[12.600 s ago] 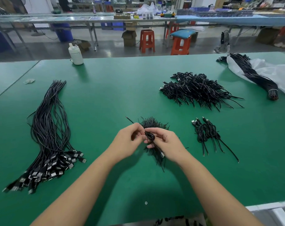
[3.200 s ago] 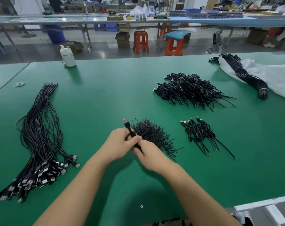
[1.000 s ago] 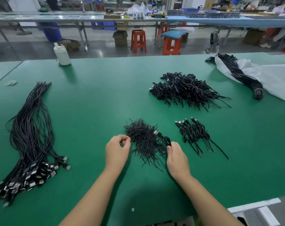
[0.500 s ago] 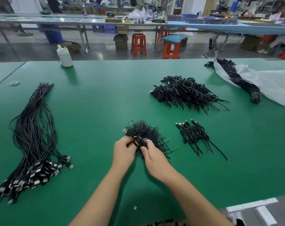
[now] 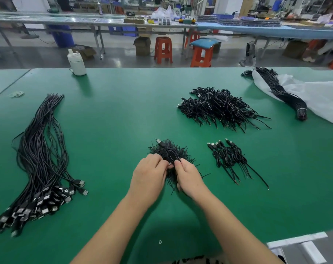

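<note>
My left hand [image 5: 148, 176] and my right hand [image 5: 188, 178] meet over a small heap of short black twist ties [image 5: 169, 151] near the front middle of the green table [image 5: 114, 115]. Between their fingertips they pinch a coiled black USB cable [image 5: 172, 156]; its plug [image 5: 159, 141] sticks out up and to the left over the heap. Just to the right lies a small row of coiled, tied cables [image 5: 228, 155].
A long loose bundle of USB cables [image 5: 40, 159] lies at the left. A bigger pile of tied cables [image 5: 219, 107] sits at the back right, beside a bound bundle [image 5: 283, 94] on a white bag [image 5: 318, 98]. A white bottle [image 5: 77, 62] stands at the far edge.
One second ago my hands were apart, the right one at a cable by the heap. They have come together, and both now pinch the coiled cable over the ties.
</note>
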Motion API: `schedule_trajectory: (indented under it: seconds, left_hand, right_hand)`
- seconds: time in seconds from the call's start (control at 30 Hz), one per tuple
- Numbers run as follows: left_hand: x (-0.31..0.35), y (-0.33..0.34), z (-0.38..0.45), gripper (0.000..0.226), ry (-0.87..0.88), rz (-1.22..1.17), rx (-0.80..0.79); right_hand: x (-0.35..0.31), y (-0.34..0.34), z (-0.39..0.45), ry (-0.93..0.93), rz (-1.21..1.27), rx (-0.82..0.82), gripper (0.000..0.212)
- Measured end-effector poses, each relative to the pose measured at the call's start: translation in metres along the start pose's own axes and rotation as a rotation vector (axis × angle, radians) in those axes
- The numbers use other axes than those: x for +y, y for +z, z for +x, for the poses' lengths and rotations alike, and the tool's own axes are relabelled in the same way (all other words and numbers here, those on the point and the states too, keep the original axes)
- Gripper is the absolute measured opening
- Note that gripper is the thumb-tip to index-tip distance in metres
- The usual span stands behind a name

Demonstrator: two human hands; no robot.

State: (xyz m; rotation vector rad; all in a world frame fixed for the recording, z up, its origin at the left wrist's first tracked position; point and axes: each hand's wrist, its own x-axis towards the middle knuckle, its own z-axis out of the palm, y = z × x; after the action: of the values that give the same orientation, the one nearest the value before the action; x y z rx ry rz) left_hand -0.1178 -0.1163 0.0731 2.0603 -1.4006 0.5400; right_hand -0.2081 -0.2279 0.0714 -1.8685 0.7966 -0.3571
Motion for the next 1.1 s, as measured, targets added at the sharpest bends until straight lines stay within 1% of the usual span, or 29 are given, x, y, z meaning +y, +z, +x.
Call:
schedule_trajectory:
  seconds: [0.07, 0.1, 0.17, 0.2, 0.23, 0.27, 0.3, 0.37, 0.43, 0.47, 0.5, 0.57, 0.6, 0.63, 0.7, 0.83, 0.93, 1.0, 1.1]
  left_hand:
    - [-0.004, -0.004, 0.004, 0.02, 0.217, 0.083, 0.032]
    - [-0.006, -0.007, 0.006, 0.022, 0.293, 0.092, 0.022]
    - [-0.009, -0.013, 0.011, 0.026, 0.383, 0.063, -0.043]
    - [-0.01, -0.016, 0.015, 0.026, 0.393, 0.043, -0.081]
    - [-0.011, -0.018, 0.018, 0.026, 0.375, 0.021, -0.111]
    - [-0.011, -0.019, 0.022, 0.023, 0.322, -0.009, -0.134]
    - [-0.01, -0.02, 0.025, 0.02, 0.232, -0.056, -0.155]
    - [-0.007, -0.021, 0.031, 0.013, -0.006, -0.195, -0.204]
    - [-0.004, -0.022, 0.036, 0.012, -0.223, -0.335, -0.242]
    - [-0.004, -0.022, 0.038, 0.014, -0.296, -0.377, -0.256]
    - [-0.003, -0.022, 0.04, 0.015, -0.347, -0.404, -0.275]
    - [-0.002, -0.024, 0.043, 0.017, -0.404, -0.415, -0.328]
    - [-0.003, -0.025, 0.044, 0.017, -0.428, -0.413, -0.358]
    - [-0.005, -0.025, 0.045, 0.018, -0.46, -0.421, -0.39]
    - [-0.01, -0.024, 0.046, 0.02, -0.523, -0.474, -0.461]
    - [-0.016, -0.019, 0.045, 0.019, -0.617, -0.494, -0.585]
    - [-0.019, -0.016, 0.041, 0.007, -0.657, -0.492, -0.573]
    - [-0.023, -0.015, 0.038, 0.013, -0.678, -0.462, -0.532]
    - [-0.021, -0.013, 0.039, 0.037, -0.65, -0.41, -0.533]
  right_hand:
    - [-0.002, -0.005, 0.0, 0.052, 0.066, -0.086, 0.031]
    - [-0.003, -0.007, 0.001, 0.062, 0.078, -0.132, 0.031]
    - [-0.005, -0.011, 0.002, 0.072, 0.073, -0.217, 0.03]
    - [-0.006, -0.011, 0.002, 0.079, 0.089, -0.254, 0.03]
    - [-0.007, -0.011, 0.003, 0.087, 0.138, -0.288, 0.029]
    - [-0.008, -0.011, 0.003, 0.093, 0.209, -0.32, 0.028]
    - [-0.009, -0.01, 0.003, 0.097, 0.284, -0.346, 0.028]
    - [-0.011, -0.011, 0.003, 0.089, 0.379, -0.367, 0.028]
    - [-0.012, -0.01, 0.001, 0.079, 0.354, -0.364, 0.025]
    - [-0.013, -0.011, 0.0, 0.041, 0.26, -0.339, 0.025]
    - [-0.013, -0.011, -0.001, -0.033, 0.113, -0.297, 0.025]
    - [-0.013, -0.015, -0.002, -0.223, -0.242, -0.233, 0.028]
    - [-0.012, -0.017, -0.002, -0.29, -0.402, -0.218, 0.029]
    - [-0.013, -0.019, -0.001, -0.337, -0.534, -0.206, 0.03]
    - [-0.013, -0.021, -0.001, -0.406, -0.714, -0.195, 0.029]
    - [-0.012, -0.015, -0.004, -0.563, -0.905, -0.158, 0.029]
    - [-0.01, -0.015, -0.005, -0.6, -0.985, -0.171, 0.03]
    - [-0.01, -0.016, -0.005, -0.602, -1.001, -0.173, 0.031]
    - [-0.012, -0.015, -0.004, -0.617, -1.029, -0.172, 0.032]
